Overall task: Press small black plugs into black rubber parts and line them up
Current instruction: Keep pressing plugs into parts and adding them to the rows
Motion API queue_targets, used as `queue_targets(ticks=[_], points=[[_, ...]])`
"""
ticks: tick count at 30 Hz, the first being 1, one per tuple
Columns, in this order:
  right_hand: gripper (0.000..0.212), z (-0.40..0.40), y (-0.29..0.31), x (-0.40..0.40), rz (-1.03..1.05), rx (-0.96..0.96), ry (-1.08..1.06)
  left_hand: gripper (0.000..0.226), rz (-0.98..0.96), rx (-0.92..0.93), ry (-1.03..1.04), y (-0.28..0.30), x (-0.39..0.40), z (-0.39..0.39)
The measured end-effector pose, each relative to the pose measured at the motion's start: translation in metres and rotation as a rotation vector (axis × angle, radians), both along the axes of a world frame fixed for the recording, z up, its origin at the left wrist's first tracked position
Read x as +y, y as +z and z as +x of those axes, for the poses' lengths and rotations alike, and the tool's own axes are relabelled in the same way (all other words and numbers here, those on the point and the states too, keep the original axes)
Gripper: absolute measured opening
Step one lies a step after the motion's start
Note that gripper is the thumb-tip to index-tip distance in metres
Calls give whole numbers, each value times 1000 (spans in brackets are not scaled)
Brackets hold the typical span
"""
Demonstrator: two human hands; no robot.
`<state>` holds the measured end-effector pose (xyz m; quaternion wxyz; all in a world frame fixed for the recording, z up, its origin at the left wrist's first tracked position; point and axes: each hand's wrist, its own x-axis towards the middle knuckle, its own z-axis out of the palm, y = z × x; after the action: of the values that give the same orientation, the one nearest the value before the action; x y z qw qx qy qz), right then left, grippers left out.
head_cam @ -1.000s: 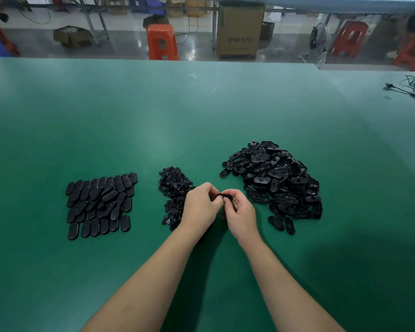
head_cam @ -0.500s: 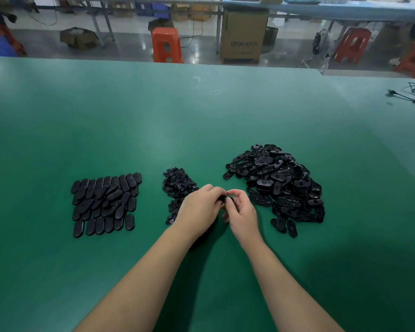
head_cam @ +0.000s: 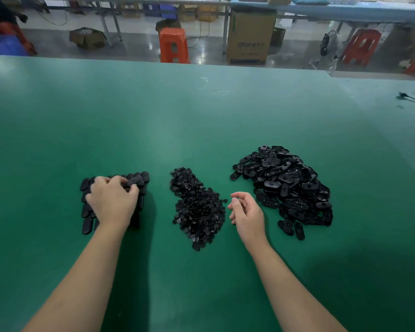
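Since the earlier frames the hands have separated: the left hand (head_cam: 113, 202) has moved from the centre to the lined-up rubber parts (head_cam: 88, 213) at the left, and the right hand (head_cam: 247, 213) has drawn back slightly. The left hand rests over the rows with fingers curled, fingertips on one rubber part (head_cam: 134, 181) at the far edge. The right hand hovers with fingers loosely curled, holding nothing, between the pile of small plugs (head_cam: 197, 207) and the heap of loose rubber parts (head_cam: 285, 185). All three groups lie on the green desk (head_cam: 201, 121). Beyond the desk stand an orange stool (head_cam: 173, 45) and a cardboard box (head_cam: 249, 37).
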<state>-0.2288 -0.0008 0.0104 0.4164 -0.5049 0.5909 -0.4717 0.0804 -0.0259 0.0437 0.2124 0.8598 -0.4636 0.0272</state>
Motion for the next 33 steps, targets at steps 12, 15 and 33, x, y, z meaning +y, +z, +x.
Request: queue_targets(ticks=[12, 15, 33], points=[[11, 0, 0, 0, 5, 4, 6, 23, -160, 40, -121, -2, 5, -3], [12, 0, 0, 1, 4, 5, 3, 19, -204, 133, -257, 0, 5, -31], [14, 0, -2, 1, 4, 51, -12, 27, -93, 158, -295, -42, 3, -90]])
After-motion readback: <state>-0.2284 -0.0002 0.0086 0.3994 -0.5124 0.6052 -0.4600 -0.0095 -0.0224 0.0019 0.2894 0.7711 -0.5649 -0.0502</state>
